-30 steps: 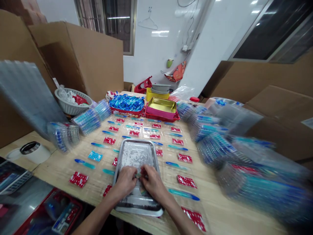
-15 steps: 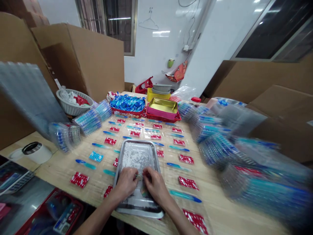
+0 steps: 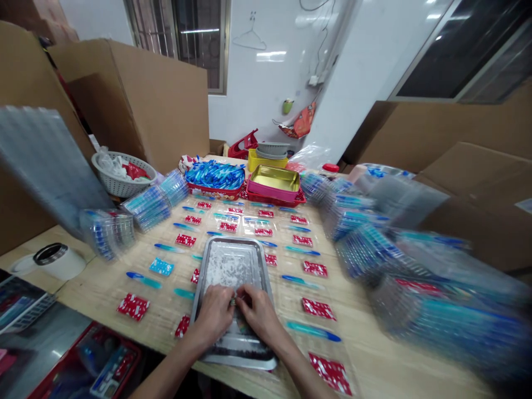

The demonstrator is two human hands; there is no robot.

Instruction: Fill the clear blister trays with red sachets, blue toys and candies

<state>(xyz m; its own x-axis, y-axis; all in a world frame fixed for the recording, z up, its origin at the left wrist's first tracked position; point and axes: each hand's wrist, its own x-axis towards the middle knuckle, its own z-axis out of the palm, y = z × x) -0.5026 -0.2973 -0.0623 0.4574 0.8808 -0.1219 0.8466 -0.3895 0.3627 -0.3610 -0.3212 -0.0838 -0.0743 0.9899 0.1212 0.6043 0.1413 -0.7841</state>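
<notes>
A worn metal tray (image 3: 235, 260) lies at the front of the wooden table, over some clear plastic packs. Above its lower half, my left hand (image 3: 216, 310) and my right hand (image 3: 255, 310) are close together with their fingers pinched. Something small sits between the fingertips, but I cannot make out what it is. Around the tray lie clear packs, each with a blue pen (image 3: 313, 331) and a red patterned packet (image 3: 318, 308). To the left, one pack has a blue patterned packet (image 3: 162, 266) instead.
At the back stand a red basket of blue pens (image 3: 216, 176) and a pink tin with a gold inside (image 3: 275, 182). Stacked clear packs (image 3: 366, 252) line the right side, more (image 3: 147, 206) the left. A tape roll (image 3: 60, 260) lies at left, near a white basket (image 3: 120, 180).
My right hand has shifted slightly left, bringing its fingertips closer to my left hand. The whole view has moved a little. Nothing else has visibly changed.
</notes>
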